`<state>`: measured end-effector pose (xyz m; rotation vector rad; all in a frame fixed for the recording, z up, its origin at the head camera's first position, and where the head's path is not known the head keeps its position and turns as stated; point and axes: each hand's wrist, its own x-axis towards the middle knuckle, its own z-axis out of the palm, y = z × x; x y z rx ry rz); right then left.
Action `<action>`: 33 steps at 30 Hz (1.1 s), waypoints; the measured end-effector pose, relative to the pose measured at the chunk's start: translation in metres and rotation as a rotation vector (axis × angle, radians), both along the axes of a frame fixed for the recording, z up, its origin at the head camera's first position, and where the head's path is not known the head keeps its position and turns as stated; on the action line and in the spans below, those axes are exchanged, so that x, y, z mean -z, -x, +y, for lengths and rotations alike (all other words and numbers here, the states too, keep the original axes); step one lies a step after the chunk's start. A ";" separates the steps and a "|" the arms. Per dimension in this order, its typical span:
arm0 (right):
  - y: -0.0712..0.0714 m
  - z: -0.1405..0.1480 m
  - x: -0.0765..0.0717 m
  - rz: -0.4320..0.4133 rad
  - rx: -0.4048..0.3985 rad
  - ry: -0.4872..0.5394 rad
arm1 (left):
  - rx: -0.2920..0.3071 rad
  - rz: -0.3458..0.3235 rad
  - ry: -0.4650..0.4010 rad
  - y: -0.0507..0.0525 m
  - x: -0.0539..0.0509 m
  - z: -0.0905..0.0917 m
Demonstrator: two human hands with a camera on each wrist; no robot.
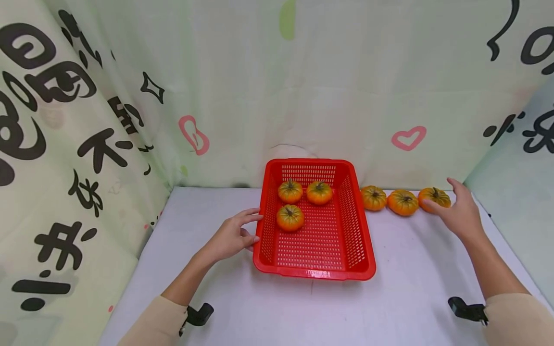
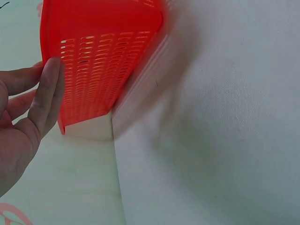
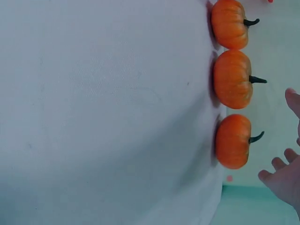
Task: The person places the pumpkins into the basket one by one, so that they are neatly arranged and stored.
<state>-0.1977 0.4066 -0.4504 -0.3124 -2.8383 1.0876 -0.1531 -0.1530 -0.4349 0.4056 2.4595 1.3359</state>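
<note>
Head view: beige sleeves (image 1: 153,322), two, each with a black wrist device (image 1: 200,315), nearer than the red basket (image 1: 313,274) and to either side of it. White table (image 1: 303,312), one, beneath the basket.

Left hand (image 1: 233,238), at the basket's left side: fingers fairly straight, touching the rim, not wrapped round it; probably there to steady it.

Red basket, one, upright, perforated, holding three small orange pumpkins: front pumpkin (image 1: 290,218), left of its middle; back-left pumpkin (image 1: 290,191) and back-right pumpkin (image 1: 319,192) behind that. Its near right part is bare, which leaves room.

Right hand (image 1: 465,211), well right of the basket: spread and grasping nothing, thumb and fingers about the end pumpkin (image 1: 434,196), seemingly shaped to its width.

Inner pumpkin (image 1: 373,198), just beside the basket's right wall; middle pumpkin (image 1: 403,202), next outward. All three line the table's back edge, stems up, presumably for easy reach.

Printed curtain (image 1: 337,96), one, behind the basket.
</note>
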 end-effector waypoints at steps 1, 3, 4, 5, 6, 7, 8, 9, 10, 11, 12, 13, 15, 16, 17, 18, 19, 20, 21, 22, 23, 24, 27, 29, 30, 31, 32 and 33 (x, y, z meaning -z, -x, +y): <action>0.000 0.003 0.002 -0.013 0.006 0.005 | 0.002 0.000 -0.001 0.000 0.000 0.000; 0.001 0.008 0.006 -0.042 0.021 0.013 | 0.006 0.000 -0.004 0.000 0.000 0.000; 0.002 0.011 0.007 -0.055 0.026 0.014 | 0.008 0.001 -0.007 0.000 0.000 0.000; 0.002 0.013 0.008 -0.069 0.029 0.016 | 0.010 0.001 -0.009 0.000 0.000 0.000; 0.003 0.015 0.009 -0.084 0.034 0.020 | 0.013 0.002 -0.010 0.000 0.000 0.000; 0.003 0.018 0.010 -0.099 0.038 0.023 | 0.015 0.002 -0.012 0.000 0.000 0.000; 0.004 0.020 0.011 -0.113 0.038 0.024 | 0.016 0.003 -0.013 0.000 0.000 0.000; 0.004 0.022 0.013 -0.126 0.038 0.026 | 0.015 0.002 -0.012 0.000 0.000 0.000; 0.006 0.024 0.014 -0.139 0.035 0.030 | 0.015 0.001 -0.011 0.000 0.000 -0.001; 0.007 0.027 0.016 -0.153 0.034 0.032 | 0.014 0.001 -0.009 0.000 0.000 -0.001; 0.008 0.029 0.018 -0.165 0.033 0.033 | 0.013 0.001 -0.008 0.000 0.000 -0.001; 0.009 0.030 0.020 -0.177 0.029 0.033 | 0.013 0.000 -0.006 0.000 0.000 -0.001; 0.013 0.034 0.024 -0.196 0.022 0.040 | 0.012 0.000 -0.003 0.000 0.000 -0.001; 0.015 0.035 0.027 -0.203 0.018 0.043 | 0.013 0.001 -0.003 0.000 0.000 -0.001; 0.016 0.036 0.029 -0.208 0.015 0.047 | 0.012 0.001 -0.003 0.000 -0.001 -0.001; 0.018 0.037 0.031 -0.211 0.011 0.050 | 0.011 0.001 -0.003 0.000 -0.001 -0.002; 0.020 0.037 0.033 -0.213 0.011 0.054 | 0.011 0.001 -0.003 0.000 -0.001 -0.002; 0.021 0.038 0.034 -0.216 0.014 0.058 | 0.009 0.001 -0.004 0.000 -0.001 -0.001; 0.022 0.038 0.035 -0.218 0.017 0.060 | 0.008 0.001 -0.004 0.000 0.000 -0.001; 0.023 0.038 0.036 -0.223 0.021 0.062 | 0.007 -0.001 -0.010 0.000 0.000 -0.001; 0.023 0.038 0.037 -0.228 0.026 0.065 | 0.007 -0.002 -0.016 0.001 0.000 -0.001; 0.024 0.038 0.037 -0.232 0.032 0.067 | 0.010 -0.004 -0.021 0.001 0.001 -0.001; 0.025 0.039 0.038 -0.244 0.047 0.082 | 0.016 -0.005 -0.035 0.001 0.002 -0.002; 0.026 0.039 0.038 -0.246 0.050 0.088 | 0.018 -0.005 -0.036 0.001 0.001 -0.002; 0.027 0.039 0.039 -0.249 0.051 0.088 | 0.019 -0.004 -0.032 0.001 0.001 -0.002; 0.027 0.039 0.039 -0.254 0.052 0.090 | 0.018 -0.003 -0.031 0.001 0.001 -0.002; 0.028 0.039 0.039 -0.257 0.054 0.092 | 0.018 -0.003 -0.027 0.001 0.001 -0.002; 0.028 0.040 0.040 -0.261 0.054 0.094 | 0.018 -0.001 -0.025 0.001 0.001 -0.002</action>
